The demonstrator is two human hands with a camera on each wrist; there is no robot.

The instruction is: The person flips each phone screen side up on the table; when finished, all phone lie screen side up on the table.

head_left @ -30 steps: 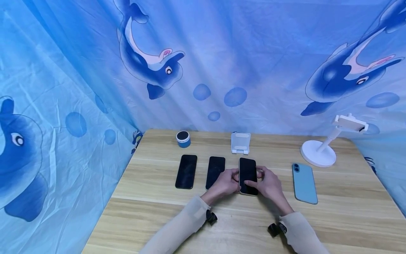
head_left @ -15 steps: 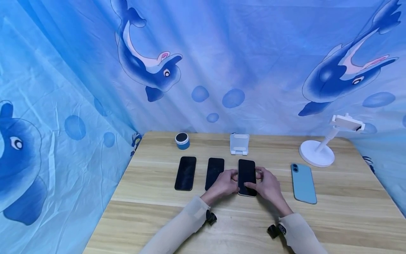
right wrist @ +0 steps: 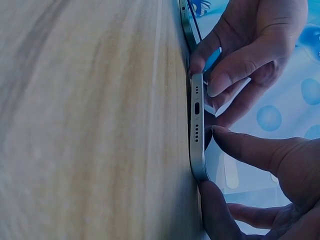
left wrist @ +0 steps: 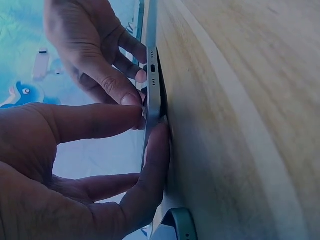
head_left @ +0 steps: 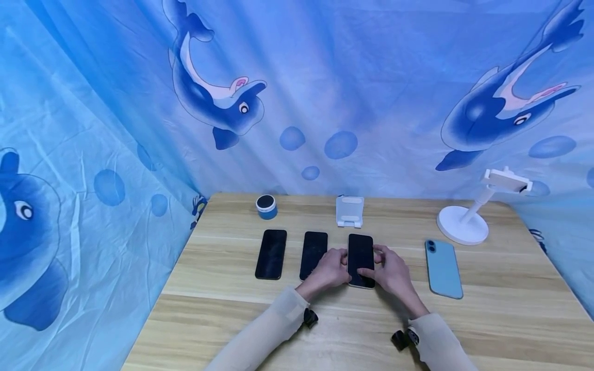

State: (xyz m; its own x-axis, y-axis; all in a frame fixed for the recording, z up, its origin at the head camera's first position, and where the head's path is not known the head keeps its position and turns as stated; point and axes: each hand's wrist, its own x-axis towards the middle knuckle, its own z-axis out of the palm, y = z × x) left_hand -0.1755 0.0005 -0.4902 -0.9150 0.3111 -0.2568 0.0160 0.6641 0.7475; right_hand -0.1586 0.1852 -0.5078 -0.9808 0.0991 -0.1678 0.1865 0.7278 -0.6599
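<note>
A smartphone with a dark screen and pale metal edge (head_left: pixel 360 257) lies face up, low over the table, between both hands. My left hand (head_left: pixel 328 268) grips its left edge, the thumb on top and a finger at the underside, as the left wrist view shows. From the other side my right hand (head_left: pixel 392 270) pinches it, with the thumb on the screen and fingers at the right edge. The bottom end with its charging port (left wrist: pixel 153 68) faces the wrist cameras. Beside my left hand lies another black-screened phone (head_left: pixel 314 252), its lower corner partly covered by the hand.
A third dark phone (head_left: pixel 271 254) lies further left, and a light blue phone (head_left: pixel 443 269) lies face down to the right. Along the back stand a small blue cylinder with a black top (head_left: pixel 266 207), a folding white phone stand (head_left: pixel 349 210) and a round-based white phone holder (head_left: pixel 462 225).
</note>
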